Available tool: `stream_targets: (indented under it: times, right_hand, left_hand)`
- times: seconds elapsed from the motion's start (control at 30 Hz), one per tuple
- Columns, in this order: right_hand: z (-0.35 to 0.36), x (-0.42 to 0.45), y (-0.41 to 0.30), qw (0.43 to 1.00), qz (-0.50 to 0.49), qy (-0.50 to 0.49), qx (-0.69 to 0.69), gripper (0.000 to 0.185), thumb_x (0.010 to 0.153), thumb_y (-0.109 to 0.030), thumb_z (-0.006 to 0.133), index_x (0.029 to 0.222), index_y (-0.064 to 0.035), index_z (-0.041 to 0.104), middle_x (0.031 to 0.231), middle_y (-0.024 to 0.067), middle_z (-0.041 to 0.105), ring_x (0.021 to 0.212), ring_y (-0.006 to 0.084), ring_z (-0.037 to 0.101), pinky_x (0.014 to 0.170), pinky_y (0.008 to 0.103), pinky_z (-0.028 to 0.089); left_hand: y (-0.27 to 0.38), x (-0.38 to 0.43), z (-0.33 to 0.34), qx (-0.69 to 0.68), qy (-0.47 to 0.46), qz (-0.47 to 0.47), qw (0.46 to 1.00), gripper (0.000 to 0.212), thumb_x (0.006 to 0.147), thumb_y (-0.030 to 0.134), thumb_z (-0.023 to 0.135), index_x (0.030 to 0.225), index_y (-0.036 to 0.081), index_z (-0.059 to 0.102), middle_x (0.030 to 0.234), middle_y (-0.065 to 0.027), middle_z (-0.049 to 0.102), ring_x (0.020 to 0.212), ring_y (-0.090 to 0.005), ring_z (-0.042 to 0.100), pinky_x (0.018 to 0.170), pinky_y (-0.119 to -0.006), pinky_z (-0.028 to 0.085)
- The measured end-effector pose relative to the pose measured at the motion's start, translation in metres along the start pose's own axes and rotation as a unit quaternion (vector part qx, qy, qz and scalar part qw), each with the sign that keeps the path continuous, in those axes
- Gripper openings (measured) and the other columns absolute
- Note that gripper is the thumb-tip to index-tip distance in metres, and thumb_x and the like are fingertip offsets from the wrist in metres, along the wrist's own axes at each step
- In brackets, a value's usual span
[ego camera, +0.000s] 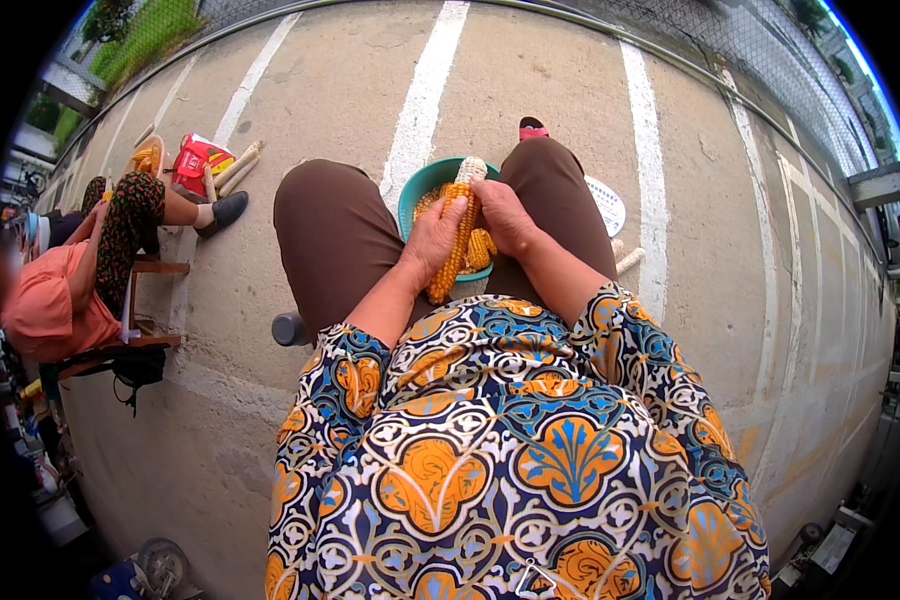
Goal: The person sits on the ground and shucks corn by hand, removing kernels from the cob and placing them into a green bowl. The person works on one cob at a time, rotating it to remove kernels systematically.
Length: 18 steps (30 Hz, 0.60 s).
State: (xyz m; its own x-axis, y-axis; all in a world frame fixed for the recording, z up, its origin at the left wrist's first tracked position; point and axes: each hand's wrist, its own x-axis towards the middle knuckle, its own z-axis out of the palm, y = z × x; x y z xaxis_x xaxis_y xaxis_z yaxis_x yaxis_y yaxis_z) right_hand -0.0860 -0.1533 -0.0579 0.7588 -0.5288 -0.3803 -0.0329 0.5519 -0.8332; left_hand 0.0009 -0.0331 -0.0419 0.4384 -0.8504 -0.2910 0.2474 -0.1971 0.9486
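Observation:
An ear of dried yellow corn (456, 244) is held slanting between my two hands, above a teal basin (407, 196) that stands between my knees. The far end of the ear is bare pale cob, while orange kernels cover the rest. My left hand (436, 236) is wrapped around the middle of the ear. Near the bare end, my right hand (501, 217) grips it from the other side, its fingertips partly hidden. Inside the basin lie loose kernels (426, 201) and another ear of corn (479, 249).
A white fan-shaped disc (606, 204) and bare corn cobs (631, 260) lie right of my knee. A grey-lidded container (289, 329) is by my left thigh. At left sits another person (67, 300), near a red bag (195, 166), a bowl of corn (148, 156) and more cobs (240, 169).

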Motion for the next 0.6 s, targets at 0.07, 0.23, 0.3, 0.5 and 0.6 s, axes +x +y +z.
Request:
stream_targets:
  times: [0.07, 0.23, 0.3, 0.5, 0.6]
  right_hand:
    - [0.000, 0.002, 0.005, 0.999, -0.021, 0.009, -0.025, 0.031, 0.097, -0.031, 0.045, 0.091, -0.0038, 0.059, 0.078, 0.0039, 0.058, 0.066, 0.0142, 0.053, 0.062, 0.0296, 0.045]
    - [0.005, 0.008, 0.007, 0.998, -0.021, 0.053, -0.011, 0.039, 0.100, -0.038, 0.040, 0.088, -0.0049, 0.058, 0.074, 0.0030, 0.056, 0.061, 0.0141, 0.051, 0.055, 0.0299, 0.043]
    - [0.005, 0.009, 0.009, 0.999, -0.028, 0.045, -0.004, 0.042, 0.100, -0.040, 0.039, 0.088, -0.0051, 0.058, 0.074, 0.0029, 0.056, 0.061, 0.0141, 0.051, 0.055, 0.0300, 0.044]
    - [0.006, 0.001, 0.004, 0.997, 0.006, 0.074, 0.019, 0.041, 0.101, -0.039, 0.037, 0.096, -0.0042, 0.059, 0.082, 0.0062, 0.061, 0.069, 0.0167, 0.057, 0.061, 0.0327, 0.047]
    - [0.009, -0.005, -0.003, 0.994, 0.029, 0.073, 0.077, 0.042, 0.101, -0.038, 0.036, 0.102, -0.0028, 0.058, 0.089, 0.0086, 0.062, 0.075, 0.0186, 0.060, 0.066, 0.0345, 0.049]
  left_hand:
    - [0.002, -0.002, 0.001, -0.011, -0.003, -0.002, 1.000, 0.049, 0.096, 0.041, 0.050, 0.118, -0.002, 0.056, 0.097, -0.0092, 0.064, 0.086, -0.0141, 0.059, 0.076, -0.028, 0.048]
    - [-0.003, 0.002, -0.004, 0.058, -0.018, 0.010, 0.998, 0.050, 0.096, 0.041, 0.050, 0.121, -0.002, 0.054, 0.097, -0.0096, 0.063, 0.087, -0.0139, 0.059, 0.075, -0.028, 0.048]
    - [-0.009, 0.006, -0.006, 0.054, -0.031, 0.021, 0.998, 0.049, 0.097, 0.042, 0.049, 0.126, 0.002, 0.050, 0.100, -0.0069, 0.062, 0.080, -0.0123, 0.060, 0.066, -0.026, 0.051]
    - [-0.017, 0.010, -0.003, 0.043, -0.003, 0.043, 0.998, 0.055, 0.094, 0.044, 0.051, 0.120, -0.004, 0.055, 0.106, -0.0156, 0.065, 0.097, -0.0208, 0.060, 0.087, -0.031, 0.045]
    - [-0.017, 0.010, -0.004, 0.049, 0.001, 0.046, 0.998, 0.055, 0.094, 0.044, 0.051, 0.121, -0.004, 0.055, 0.108, -0.0160, 0.064, 0.099, -0.0205, 0.060, 0.087, -0.031, 0.045]
